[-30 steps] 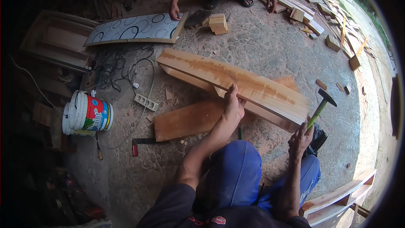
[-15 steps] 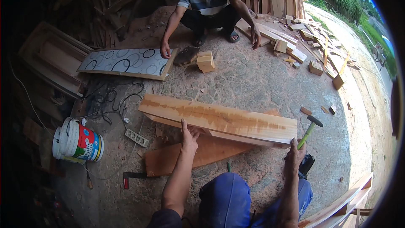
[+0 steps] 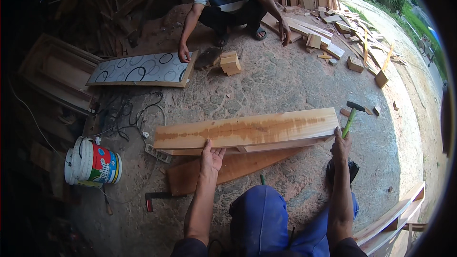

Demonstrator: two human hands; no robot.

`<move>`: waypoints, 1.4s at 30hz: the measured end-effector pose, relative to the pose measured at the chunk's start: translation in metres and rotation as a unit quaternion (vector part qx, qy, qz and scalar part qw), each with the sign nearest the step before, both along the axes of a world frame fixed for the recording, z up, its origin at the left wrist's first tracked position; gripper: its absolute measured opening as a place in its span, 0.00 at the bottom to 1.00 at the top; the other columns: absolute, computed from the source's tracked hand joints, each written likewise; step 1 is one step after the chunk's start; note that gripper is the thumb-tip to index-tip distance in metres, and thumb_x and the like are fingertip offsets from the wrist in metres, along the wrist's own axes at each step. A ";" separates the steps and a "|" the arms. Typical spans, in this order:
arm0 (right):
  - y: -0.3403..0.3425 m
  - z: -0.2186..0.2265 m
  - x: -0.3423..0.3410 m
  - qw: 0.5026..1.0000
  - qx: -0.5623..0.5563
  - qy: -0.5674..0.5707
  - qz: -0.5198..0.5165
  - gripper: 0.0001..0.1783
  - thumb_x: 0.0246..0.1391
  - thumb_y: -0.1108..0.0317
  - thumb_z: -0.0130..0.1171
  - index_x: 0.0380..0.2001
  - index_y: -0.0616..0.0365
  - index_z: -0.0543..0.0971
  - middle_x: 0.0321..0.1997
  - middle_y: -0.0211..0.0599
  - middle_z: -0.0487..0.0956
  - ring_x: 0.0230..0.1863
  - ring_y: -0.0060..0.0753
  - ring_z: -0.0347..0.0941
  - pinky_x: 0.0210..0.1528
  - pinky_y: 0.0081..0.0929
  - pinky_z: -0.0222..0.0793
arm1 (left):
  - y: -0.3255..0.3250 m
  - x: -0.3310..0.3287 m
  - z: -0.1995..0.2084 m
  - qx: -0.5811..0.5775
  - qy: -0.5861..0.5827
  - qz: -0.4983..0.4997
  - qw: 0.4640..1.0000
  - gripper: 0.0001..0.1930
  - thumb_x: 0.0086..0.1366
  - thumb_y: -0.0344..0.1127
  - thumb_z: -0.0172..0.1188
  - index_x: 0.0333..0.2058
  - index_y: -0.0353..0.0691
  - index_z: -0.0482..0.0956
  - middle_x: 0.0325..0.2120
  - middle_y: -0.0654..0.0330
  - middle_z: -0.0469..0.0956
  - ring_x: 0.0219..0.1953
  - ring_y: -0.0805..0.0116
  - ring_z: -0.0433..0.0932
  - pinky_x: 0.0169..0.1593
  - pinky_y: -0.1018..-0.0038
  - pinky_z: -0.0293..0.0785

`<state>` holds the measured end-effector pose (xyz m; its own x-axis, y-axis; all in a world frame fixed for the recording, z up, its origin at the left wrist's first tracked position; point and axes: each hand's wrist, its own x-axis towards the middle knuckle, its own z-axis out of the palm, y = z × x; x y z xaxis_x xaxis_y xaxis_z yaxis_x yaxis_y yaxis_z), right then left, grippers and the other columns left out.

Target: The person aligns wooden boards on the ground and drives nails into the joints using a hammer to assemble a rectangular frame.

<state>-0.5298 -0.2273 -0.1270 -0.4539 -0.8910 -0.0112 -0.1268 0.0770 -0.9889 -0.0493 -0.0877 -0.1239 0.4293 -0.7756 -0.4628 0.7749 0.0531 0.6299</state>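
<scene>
The left hand (image 3: 212, 159) supports the long wooden box (image 3: 247, 127) at its near edge, thumb laid over the stained face and fingers underneath. The right hand (image 3: 341, 147) is wrapped around the green handle of a hammer (image 3: 350, 123), its thumb at the box's right end. To keep the box steady, the left hand does well to bear the weight on palm and fingers, and the right to keep the hammer head clear of the wood, as it stands now. The left palm faces up; the right forearm runs nearly straight up the view, with the hammer upright above the fist. The box lies across the front of the knees, above a loose brown board (image 3: 228, 171); whether they touch is unclear. Farther out sit a paint bucket (image 3: 95, 162) and a crouching person (image 3: 228, 2).
</scene>
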 end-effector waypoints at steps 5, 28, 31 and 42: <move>-0.005 0.041 0.020 0.996 0.074 -0.051 0.027 0.17 0.64 0.52 0.59 0.42 0.53 0.72 0.17 0.19 0.63 0.11 0.14 0.57 0.09 0.21 0.53 | 0.035 -0.021 0.002 -0.005 0.015 0.043 0.999 0.22 0.72 0.47 0.57 0.58 0.42 0.71 0.56 0.55 0.75 0.61 0.58 0.72 0.67 0.55 0.66; 0.020 0.020 0.022 0.992 0.014 -0.125 0.023 0.16 0.69 0.50 0.53 0.41 0.50 0.68 0.16 0.20 0.60 0.09 0.14 0.56 0.09 0.20 0.56 | 0.062 -0.095 0.047 0.131 -0.131 -0.238 0.953 0.24 0.73 0.54 0.54 0.48 0.34 0.75 0.46 0.52 0.81 0.41 0.65 0.81 0.45 0.67 0.77; 0.111 -0.009 0.036 0.980 0.076 -0.168 0.071 0.15 0.69 0.52 0.51 0.37 0.49 0.65 0.16 0.21 0.62 0.08 0.16 0.56 0.07 0.20 0.54 | 0.065 -0.094 0.060 0.094 -0.452 -0.278 0.843 0.20 0.72 0.50 0.57 0.38 0.35 0.80 0.37 0.53 0.83 0.31 0.64 0.82 0.34 0.70 0.79; 0.209 -0.023 0.099 0.932 0.225 -0.119 0.257 0.16 0.71 0.58 0.46 0.56 0.51 0.68 0.17 0.22 0.63 0.15 0.17 0.60 0.16 0.24 0.61 | -0.017 -0.075 0.081 0.104 -0.886 -0.321 0.319 0.56 0.47 0.64 0.72 0.72 0.59 0.54 0.71 0.46 0.52 0.72 0.44 0.50 0.70 0.39 0.42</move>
<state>-0.4307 -0.0185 -0.1496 0.0947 -0.8713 -0.4816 -0.0421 0.4799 -0.8763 -0.1244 -0.1042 -0.0430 -0.0562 -0.9984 -0.0058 -0.9973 0.0559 0.0479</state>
